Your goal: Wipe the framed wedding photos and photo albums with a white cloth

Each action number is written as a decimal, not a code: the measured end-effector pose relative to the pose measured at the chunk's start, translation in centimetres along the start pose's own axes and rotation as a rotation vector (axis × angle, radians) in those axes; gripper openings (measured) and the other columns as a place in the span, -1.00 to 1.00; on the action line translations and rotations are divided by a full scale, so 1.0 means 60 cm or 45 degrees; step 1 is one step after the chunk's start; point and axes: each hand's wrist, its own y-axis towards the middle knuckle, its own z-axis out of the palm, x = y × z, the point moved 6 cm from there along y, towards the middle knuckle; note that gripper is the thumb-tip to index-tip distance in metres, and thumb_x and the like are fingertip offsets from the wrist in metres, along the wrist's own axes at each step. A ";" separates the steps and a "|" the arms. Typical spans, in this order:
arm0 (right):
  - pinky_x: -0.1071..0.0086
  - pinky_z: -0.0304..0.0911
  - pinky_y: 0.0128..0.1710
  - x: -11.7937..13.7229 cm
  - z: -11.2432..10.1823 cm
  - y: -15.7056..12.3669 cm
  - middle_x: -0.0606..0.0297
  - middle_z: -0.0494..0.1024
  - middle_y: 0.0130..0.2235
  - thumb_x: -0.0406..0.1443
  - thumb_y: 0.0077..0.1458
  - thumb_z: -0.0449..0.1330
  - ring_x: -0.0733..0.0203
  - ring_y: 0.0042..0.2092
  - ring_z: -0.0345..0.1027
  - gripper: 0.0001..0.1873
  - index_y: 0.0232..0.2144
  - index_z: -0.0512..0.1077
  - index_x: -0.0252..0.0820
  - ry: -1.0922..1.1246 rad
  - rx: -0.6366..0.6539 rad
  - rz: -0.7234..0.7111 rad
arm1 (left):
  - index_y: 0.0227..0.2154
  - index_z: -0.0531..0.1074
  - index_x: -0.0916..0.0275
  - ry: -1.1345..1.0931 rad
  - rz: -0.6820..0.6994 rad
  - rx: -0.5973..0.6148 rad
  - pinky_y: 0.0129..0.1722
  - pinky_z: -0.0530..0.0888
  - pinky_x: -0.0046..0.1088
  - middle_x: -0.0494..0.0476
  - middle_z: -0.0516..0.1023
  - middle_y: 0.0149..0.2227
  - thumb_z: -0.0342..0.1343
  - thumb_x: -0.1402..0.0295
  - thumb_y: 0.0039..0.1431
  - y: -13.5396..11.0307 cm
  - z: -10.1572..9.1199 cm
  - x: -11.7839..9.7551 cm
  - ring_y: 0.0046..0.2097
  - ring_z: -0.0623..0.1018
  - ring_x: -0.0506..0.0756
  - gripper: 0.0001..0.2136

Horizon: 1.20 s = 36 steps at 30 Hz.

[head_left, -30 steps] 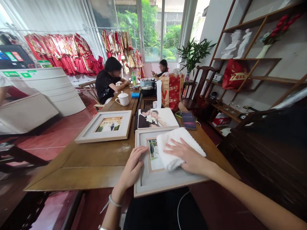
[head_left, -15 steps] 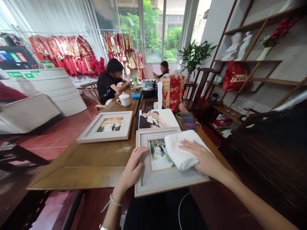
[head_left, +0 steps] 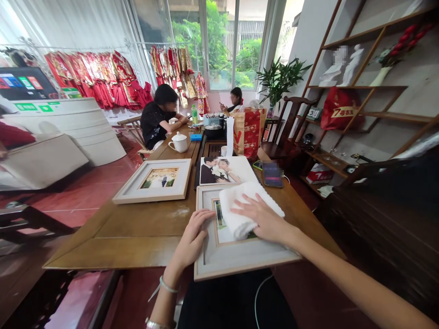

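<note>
A pale wooden picture frame (head_left: 236, 258) with a wedding photo lies flat at the near edge of the wooden table (head_left: 137, 233). My right hand (head_left: 262, 217) lies flat on a folded white cloth (head_left: 240, 208) and presses it onto the frame's glass, covering most of the photo. Fingers spread, my left hand (head_left: 192, 240) rests on the frame's left border and holds it steady. A bracelet sits on my left wrist.
A second framed photo (head_left: 154, 180) lies to the left, an unframed print (head_left: 224, 170) and a phone (head_left: 272, 174) behind. Farther down the table are a white teapot (head_left: 179, 142), a red bag (head_left: 247, 131) and two seated people. Shelves stand at the right.
My right hand slid the cloth rightward off the photo, then back left over it. My left hand stayed on the frame's left border.
</note>
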 end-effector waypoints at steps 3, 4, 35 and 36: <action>-0.18 -0.41 0.25 0.063 0.000 -0.063 0.33 0.16 0.27 -0.57 -0.33 0.00 0.01 0.33 -0.24 -0.06 0.18 0.22 0.05 0.163 0.162 -0.118 | 0.00 0.40 0.16 0.001 0.006 -0.006 0.22 0.12 -0.02 0.17 0.40 0.05 -0.12 0.59 0.03 0.000 0.000 0.001 0.19 0.23 0.20 -0.53; -0.17 -0.41 0.25 0.081 -0.004 -0.086 0.33 0.16 0.27 -0.58 -0.31 -0.01 0.02 0.33 -0.23 -0.06 0.19 0.21 0.06 0.220 0.210 -0.154 | 0.00 0.40 0.16 0.002 0.009 -0.010 0.22 0.12 -0.01 0.17 0.40 0.05 -0.12 0.59 0.03 0.000 0.000 0.002 0.18 0.23 0.20 -0.53; -0.01 -0.14 0.28 0.168 -0.022 -0.145 0.36 0.18 0.26 -0.57 -0.39 -0.01 0.01 0.32 -0.19 -0.06 0.14 0.30 0.04 0.172 0.198 -0.132 | 0.00 0.40 0.16 -0.016 0.019 -0.058 0.23 0.13 -0.03 0.18 0.40 0.05 -0.11 0.58 0.06 0.001 -0.001 0.006 0.17 0.25 0.19 -0.56; 0.02 -0.10 0.27 0.163 -0.028 -0.151 0.38 0.20 0.25 -0.56 -0.38 -0.01 0.03 0.32 -0.15 -0.08 0.12 0.32 0.04 0.158 0.196 -0.117 | 0.00 0.39 0.16 -0.014 0.020 -0.053 0.23 0.12 -0.03 0.18 0.40 0.05 -0.10 0.58 0.07 0.001 -0.002 0.006 0.17 0.25 0.19 -0.56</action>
